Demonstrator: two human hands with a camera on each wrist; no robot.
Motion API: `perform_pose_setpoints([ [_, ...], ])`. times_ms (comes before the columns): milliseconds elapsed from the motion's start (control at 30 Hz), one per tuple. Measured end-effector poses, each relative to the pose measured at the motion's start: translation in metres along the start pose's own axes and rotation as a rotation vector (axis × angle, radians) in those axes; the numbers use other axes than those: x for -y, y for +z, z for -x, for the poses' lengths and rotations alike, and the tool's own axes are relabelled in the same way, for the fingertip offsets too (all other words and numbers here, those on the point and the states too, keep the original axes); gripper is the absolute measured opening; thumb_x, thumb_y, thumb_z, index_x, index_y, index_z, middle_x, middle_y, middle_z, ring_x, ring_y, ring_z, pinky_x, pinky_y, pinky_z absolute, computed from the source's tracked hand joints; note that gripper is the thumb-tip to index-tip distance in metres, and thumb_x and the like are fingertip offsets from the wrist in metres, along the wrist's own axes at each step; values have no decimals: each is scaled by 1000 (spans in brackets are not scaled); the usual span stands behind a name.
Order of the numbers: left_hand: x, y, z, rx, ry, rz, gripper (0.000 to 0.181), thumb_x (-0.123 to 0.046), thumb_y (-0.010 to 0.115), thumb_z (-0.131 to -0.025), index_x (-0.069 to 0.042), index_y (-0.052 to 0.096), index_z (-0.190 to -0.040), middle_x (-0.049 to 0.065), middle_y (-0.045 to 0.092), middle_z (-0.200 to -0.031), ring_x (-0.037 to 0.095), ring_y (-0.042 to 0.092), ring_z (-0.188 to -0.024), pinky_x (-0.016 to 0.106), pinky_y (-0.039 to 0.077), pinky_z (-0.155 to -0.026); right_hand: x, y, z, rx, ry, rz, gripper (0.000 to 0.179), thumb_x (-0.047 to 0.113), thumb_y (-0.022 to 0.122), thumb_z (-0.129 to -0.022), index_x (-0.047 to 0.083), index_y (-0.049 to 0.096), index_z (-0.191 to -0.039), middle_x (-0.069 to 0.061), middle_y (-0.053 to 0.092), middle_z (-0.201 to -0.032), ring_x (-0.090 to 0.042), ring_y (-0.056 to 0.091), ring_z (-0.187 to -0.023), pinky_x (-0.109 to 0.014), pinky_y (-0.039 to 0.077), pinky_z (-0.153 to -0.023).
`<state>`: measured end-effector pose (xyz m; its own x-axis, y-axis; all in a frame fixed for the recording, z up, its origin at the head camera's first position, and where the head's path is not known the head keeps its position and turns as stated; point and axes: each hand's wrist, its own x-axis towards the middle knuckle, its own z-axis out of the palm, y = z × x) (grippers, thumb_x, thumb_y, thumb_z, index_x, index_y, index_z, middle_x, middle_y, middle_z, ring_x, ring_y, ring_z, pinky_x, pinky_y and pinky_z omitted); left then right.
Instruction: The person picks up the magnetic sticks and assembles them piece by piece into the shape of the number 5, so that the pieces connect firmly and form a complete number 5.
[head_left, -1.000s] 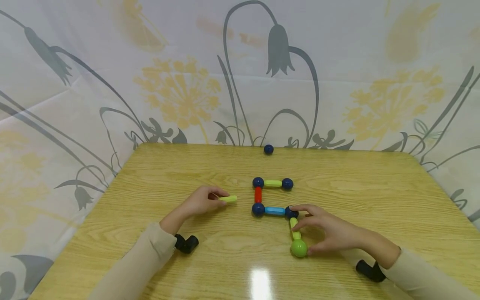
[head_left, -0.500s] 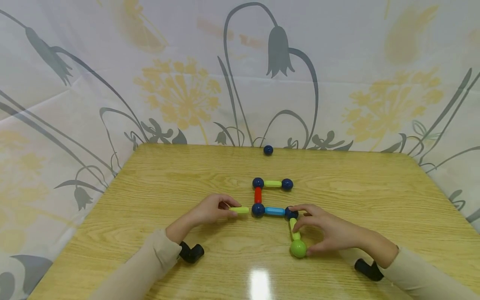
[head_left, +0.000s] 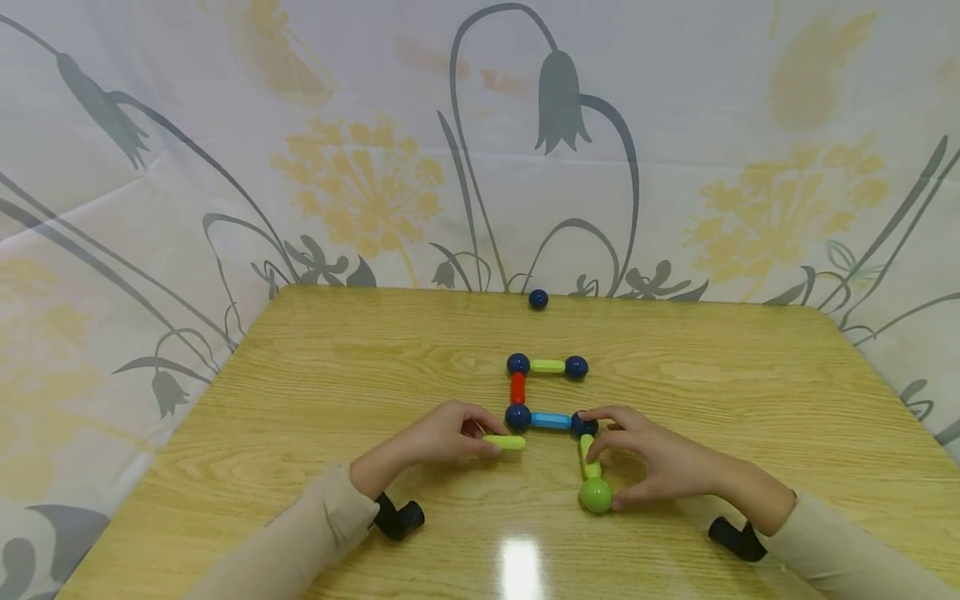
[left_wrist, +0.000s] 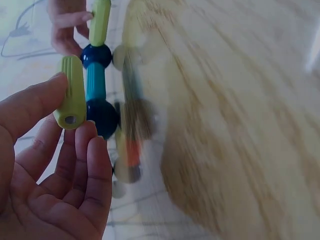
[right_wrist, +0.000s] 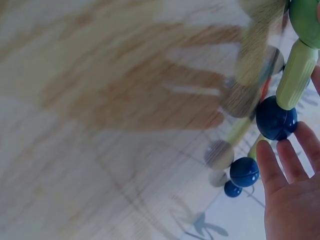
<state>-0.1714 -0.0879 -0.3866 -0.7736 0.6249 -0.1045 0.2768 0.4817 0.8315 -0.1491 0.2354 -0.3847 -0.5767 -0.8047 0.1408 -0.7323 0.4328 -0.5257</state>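
Observation:
My left hand [head_left: 453, 433] pinches a yellow-green magnetic building rod [head_left: 506, 442] between thumb and fingers. A metal dot shows in the rod's near end in the left wrist view. The rod is just in front of a navy ball [head_left: 518, 417], which joins a red rod [head_left: 517, 389] and a blue rod [head_left: 551, 421]. At the blue rod's other end, my right hand [head_left: 660, 458] has fingertips on another navy ball [right_wrist: 276, 118] and its thumb at a green ball [head_left: 597, 495]. Between those two balls runs a second yellow-green rod [head_left: 589, 457].
Farther back, a yellow-green rod [head_left: 547, 366] links two more navy balls, the right one [head_left: 576, 367] at its free end. A loose navy ball [head_left: 538, 299] lies at the table's back edge, before a flower-printed cloth [head_left: 375, 167]. The wooden table [head_left: 360, 333] is glossy.
My left hand has carried its rod rightward and toward me, from left of the joined pieces to just in front of their near-left navy ball. My right hand has stayed in place.

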Motion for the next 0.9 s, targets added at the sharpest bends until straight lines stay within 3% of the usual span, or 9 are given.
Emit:
perform_pose_setpoints([
  [267,-12,13,-5,56,8,3,19,-17,72,-83,-12,72,-101,-7,61,-86,11,53,-75,22,46,-64,-6,3,-1,-2,6,3,40,38,78,-74,32,57,-107,-9,34,-141,-33,33,-124,-55,39,-89],
  [900,-20,37,-19,165,26,9,19,-13,73,-82,-9,72,-101,-6,63,-88,4,53,-72,18,46,-66,-2,3,-3,-2,20,5,40,36,80,-72,32,57,-104,-9,34,-140,-32,33,-124,-55,40,-89],
])
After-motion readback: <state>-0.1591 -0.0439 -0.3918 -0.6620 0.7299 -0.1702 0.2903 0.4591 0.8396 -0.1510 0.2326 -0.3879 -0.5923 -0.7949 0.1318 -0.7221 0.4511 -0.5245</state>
